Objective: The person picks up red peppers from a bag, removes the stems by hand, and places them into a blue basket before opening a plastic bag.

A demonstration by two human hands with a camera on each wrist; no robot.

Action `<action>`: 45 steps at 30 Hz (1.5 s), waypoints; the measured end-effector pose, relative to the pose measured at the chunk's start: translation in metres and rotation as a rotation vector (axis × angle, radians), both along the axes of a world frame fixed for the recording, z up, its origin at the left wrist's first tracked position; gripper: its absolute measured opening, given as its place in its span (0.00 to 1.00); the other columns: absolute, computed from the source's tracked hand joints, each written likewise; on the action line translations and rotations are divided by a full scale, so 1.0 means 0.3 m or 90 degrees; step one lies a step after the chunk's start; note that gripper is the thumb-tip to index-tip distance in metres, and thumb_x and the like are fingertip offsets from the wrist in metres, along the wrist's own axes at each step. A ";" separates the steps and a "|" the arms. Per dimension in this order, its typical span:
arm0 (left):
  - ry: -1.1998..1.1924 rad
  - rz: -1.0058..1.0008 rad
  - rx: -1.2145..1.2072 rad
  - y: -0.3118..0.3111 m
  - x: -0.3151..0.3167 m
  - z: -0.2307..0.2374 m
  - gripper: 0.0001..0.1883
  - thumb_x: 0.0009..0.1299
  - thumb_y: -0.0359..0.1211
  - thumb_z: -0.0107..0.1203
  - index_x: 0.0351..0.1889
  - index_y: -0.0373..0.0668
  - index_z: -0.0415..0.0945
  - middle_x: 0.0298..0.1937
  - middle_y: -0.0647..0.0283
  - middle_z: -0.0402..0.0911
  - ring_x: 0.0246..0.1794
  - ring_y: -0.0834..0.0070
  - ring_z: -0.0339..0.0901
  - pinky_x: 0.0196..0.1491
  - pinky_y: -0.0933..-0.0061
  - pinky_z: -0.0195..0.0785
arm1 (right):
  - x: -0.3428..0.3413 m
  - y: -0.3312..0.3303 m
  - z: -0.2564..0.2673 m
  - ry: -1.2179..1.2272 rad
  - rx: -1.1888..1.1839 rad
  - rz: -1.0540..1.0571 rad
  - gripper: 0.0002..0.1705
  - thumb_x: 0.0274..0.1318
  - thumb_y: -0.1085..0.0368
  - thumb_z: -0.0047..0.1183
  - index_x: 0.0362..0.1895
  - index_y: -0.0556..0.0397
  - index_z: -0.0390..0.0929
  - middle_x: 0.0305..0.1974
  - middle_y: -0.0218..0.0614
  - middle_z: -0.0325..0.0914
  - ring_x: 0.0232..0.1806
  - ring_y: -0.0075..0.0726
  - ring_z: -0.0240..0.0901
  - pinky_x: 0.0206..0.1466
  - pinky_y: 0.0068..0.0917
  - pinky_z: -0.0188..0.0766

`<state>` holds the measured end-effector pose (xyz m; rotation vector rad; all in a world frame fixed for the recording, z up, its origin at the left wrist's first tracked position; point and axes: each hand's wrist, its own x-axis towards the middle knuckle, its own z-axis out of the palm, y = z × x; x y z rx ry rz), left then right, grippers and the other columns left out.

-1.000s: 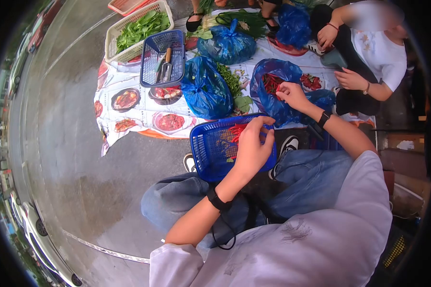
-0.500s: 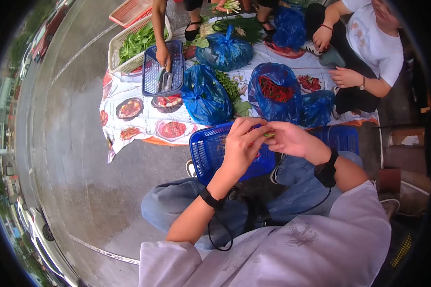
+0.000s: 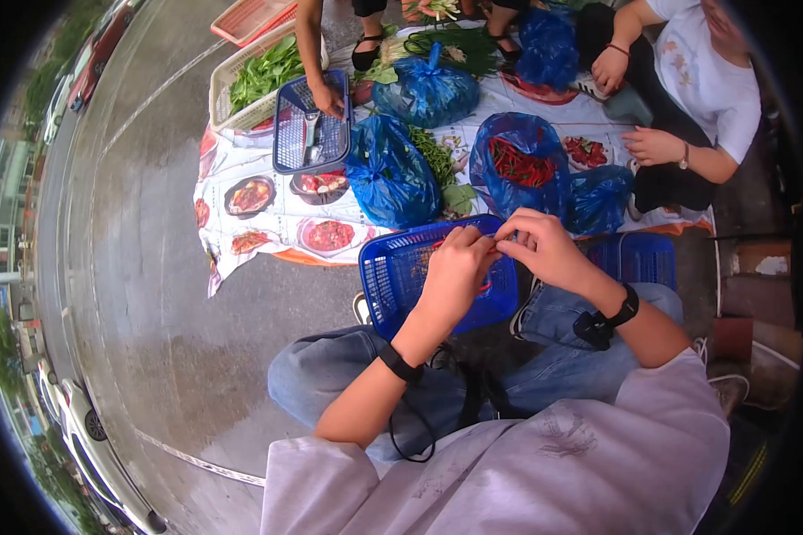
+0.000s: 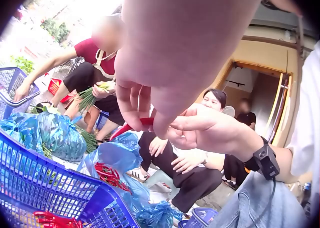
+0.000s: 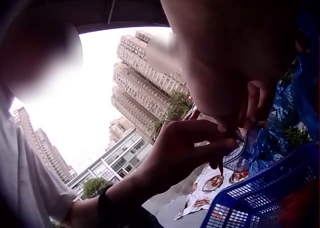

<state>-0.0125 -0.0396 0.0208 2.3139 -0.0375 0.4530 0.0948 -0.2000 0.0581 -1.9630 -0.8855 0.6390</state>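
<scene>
My left hand (image 3: 456,275) pinches a slim red chili pepper (image 4: 145,121) between thumb and fingers, its pointed end sticking out in the left wrist view. My right hand (image 3: 544,248) meets it fingertip to fingertip, pinching at the pepper's other end, which the fingers hide. Both hands are raised over a blue plastic basket (image 3: 381,290) in front of my knees. Several red chilies (image 4: 57,221) lie in that basket. Just beyond stands an open blue plastic bag (image 3: 486,192) with many red chilies (image 3: 517,165) inside.
Tied blue bags (image 3: 391,169) and loose greens (image 3: 435,160) lie on a printed sheet (image 3: 277,232). At the back, another person's hand (image 3: 328,100) reaches into a dark blue basket (image 3: 285,152) holding a tool. A cream basket (image 3: 221,94) holds leafy greens. Someone sits at right (image 3: 705,98).
My right hand has left the chili bag and joined my left hand over the basket; a green stem showed between them half a second ago. Another person's arm has reached into the dark blue basket.
</scene>
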 end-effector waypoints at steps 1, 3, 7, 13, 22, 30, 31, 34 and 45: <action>-0.001 0.008 -0.029 -0.001 0.001 0.002 0.09 0.62 0.28 0.66 0.39 0.36 0.82 0.33 0.57 0.79 0.36 0.57 0.78 0.38 0.59 0.73 | 0.008 -0.002 -0.004 0.001 0.000 0.003 0.05 0.59 0.71 0.60 0.36 0.61 0.81 0.33 0.29 0.72 0.28 0.15 0.68 0.29 0.19 0.64; 0.000 0.016 -0.059 0.002 0.002 0.008 0.09 0.62 0.28 0.66 0.38 0.37 0.82 0.32 0.57 0.79 0.35 0.57 0.78 0.38 0.59 0.73 | 0.027 -0.010 -0.017 0.025 0.012 -0.023 0.07 0.57 0.69 0.63 0.37 0.59 0.82 0.31 0.32 0.73 0.24 0.20 0.69 0.28 0.24 0.64; -0.022 0.004 -0.098 0.006 0.004 0.022 0.08 0.62 0.28 0.66 0.38 0.36 0.82 0.33 0.56 0.80 0.34 0.57 0.79 0.38 0.60 0.73 | 0.040 -0.016 -0.017 0.143 0.026 -0.035 0.06 0.58 0.69 0.63 0.34 0.60 0.82 0.32 0.29 0.75 0.27 0.16 0.68 0.28 0.20 0.63; -0.044 -0.002 -0.109 0.005 0.003 0.027 0.07 0.63 0.27 0.65 0.38 0.36 0.82 0.35 0.56 0.82 0.36 0.57 0.80 0.39 0.61 0.74 | 0.068 -0.025 0.002 0.137 0.017 0.009 0.06 0.58 0.70 0.63 0.35 0.62 0.84 0.31 0.28 0.76 0.28 0.14 0.68 0.29 0.18 0.64; -0.088 -0.027 -0.177 0.006 0.004 0.025 0.09 0.60 0.25 0.68 0.38 0.34 0.85 0.38 0.56 0.86 0.38 0.61 0.83 0.42 0.65 0.77 | 0.047 -0.031 -0.010 0.251 0.128 -0.028 0.04 0.59 0.74 0.62 0.33 0.64 0.83 0.31 0.30 0.79 0.31 0.17 0.71 0.33 0.19 0.68; -0.105 -0.022 -0.220 0.000 -0.001 0.023 0.09 0.58 0.23 0.69 0.37 0.34 0.86 0.38 0.55 0.87 0.36 0.62 0.83 0.41 0.68 0.77 | 0.047 -0.046 -0.007 0.377 0.116 -0.046 0.04 0.60 0.72 0.62 0.33 0.61 0.83 0.31 0.30 0.79 0.29 0.17 0.70 0.31 0.19 0.66; -0.108 -0.024 -0.224 -0.001 -0.001 0.024 0.09 0.58 0.23 0.69 0.37 0.34 0.86 0.38 0.55 0.87 0.36 0.62 0.83 0.41 0.68 0.77 | 0.046 -0.046 -0.006 0.390 0.118 -0.049 0.05 0.60 0.71 0.62 0.33 0.61 0.83 0.30 0.30 0.79 0.29 0.17 0.70 0.30 0.18 0.65; -0.111 -0.022 -0.232 0.006 -0.001 0.041 0.09 0.58 0.23 0.69 0.37 0.34 0.86 0.37 0.56 0.87 0.36 0.64 0.84 0.41 0.69 0.77 | 0.050 -0.043 0.005 0.412 0.112 -0.050 0.05 0.60 0.70 0.63 0.33 0.60 0.83 0.29 0.31 0.80 0.28 0.18 0.70 0.30 0.19 0.65; -0.077 0.009 -0.243 -0.003 0.004 0.077 0.07 0.60 0.22 0.68 0.36 0.33 0.86 0.37 0.55 0.87 0.38 0.68 0.85 0.45 0.73 0.76 | 0.057 -0.048 -0.012 0.540 0.157 -0.052 0.06 0.62 0.71 0.60 0.39 0.63 0.83 0.31 0.32 0.79 0.30 0.20 0.70 0.33 0.20 0.65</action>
